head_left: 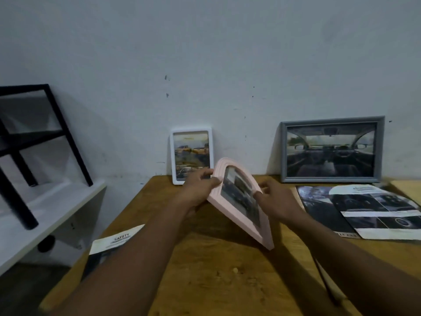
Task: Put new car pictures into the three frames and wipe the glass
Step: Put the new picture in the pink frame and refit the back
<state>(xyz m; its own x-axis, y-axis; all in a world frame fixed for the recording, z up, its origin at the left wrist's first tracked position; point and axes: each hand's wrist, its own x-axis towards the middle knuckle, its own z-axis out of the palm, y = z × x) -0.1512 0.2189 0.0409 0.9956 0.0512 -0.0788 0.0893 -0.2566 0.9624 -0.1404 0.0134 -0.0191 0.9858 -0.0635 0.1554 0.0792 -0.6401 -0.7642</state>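
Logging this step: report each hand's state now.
Left hand: closed on the pink arched frame.
Right hand: gripping the same frame's other edge.

Both bare forearms reach forward from the bottom edge and converge toward the middle; the left hand (200,188) has its back to the camera, fingers (215,180) curled and pinched on the near left edge of a pink frame (241,222); the right hand (276,199) grips the frame's far right side, thumb on its front; both wrists nearly straight, above the worktop (227,281).
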